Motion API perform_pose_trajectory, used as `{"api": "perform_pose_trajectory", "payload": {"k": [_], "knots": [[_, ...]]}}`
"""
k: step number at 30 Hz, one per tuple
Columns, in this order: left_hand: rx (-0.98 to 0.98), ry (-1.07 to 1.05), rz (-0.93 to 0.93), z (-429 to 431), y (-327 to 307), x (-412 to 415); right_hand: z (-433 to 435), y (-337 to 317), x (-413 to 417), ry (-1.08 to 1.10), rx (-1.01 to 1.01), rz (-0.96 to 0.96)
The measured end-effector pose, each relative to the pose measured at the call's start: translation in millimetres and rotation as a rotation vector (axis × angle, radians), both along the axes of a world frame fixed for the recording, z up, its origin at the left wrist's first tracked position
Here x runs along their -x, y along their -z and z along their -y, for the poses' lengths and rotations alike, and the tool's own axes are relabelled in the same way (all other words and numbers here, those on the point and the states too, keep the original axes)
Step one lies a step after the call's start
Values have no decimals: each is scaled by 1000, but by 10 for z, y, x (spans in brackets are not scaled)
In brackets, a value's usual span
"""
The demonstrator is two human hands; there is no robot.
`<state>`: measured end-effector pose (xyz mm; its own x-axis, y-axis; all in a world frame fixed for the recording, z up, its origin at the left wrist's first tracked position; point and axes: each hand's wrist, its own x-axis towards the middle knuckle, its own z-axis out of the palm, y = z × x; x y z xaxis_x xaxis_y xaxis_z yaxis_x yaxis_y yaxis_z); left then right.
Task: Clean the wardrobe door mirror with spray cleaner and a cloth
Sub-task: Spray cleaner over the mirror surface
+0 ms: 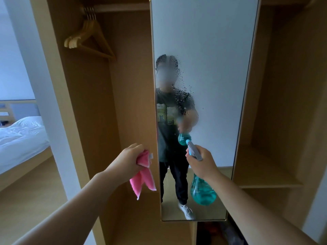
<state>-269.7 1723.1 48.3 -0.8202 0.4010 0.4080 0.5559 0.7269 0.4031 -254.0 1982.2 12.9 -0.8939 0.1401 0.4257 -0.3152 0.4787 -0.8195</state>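
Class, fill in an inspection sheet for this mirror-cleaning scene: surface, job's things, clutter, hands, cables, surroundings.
Surface: mirror on the wardrobe door; droplets across its middle, none visible higher up.
Job's things: pink cloth; teal spray bottle, nozzle towards the mirror.
Clutter: dark shapes below the mirror, too dim to identify.
Hands: left hand grips the pink cloth; right hand grips the spray bottle at its neck.
Cables: nothing seen.
Surroundings: wooden hangers on the rail; bed at left; wardrobe shelf at right.

Pale wooden hangers (88,39) hang top left in the open light-wood wardrobe (106,103); far left, a white-sheeted bed (21,138) stands on pale wooden floor (31,200).
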Motion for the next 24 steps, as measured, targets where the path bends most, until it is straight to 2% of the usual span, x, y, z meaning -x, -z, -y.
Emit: {"api": "perform_pose_trajectory", "payload": {"k": [24], "knots": [[123,-24,9,32,404,24,144,665,-99,-55,-11,122]]}}
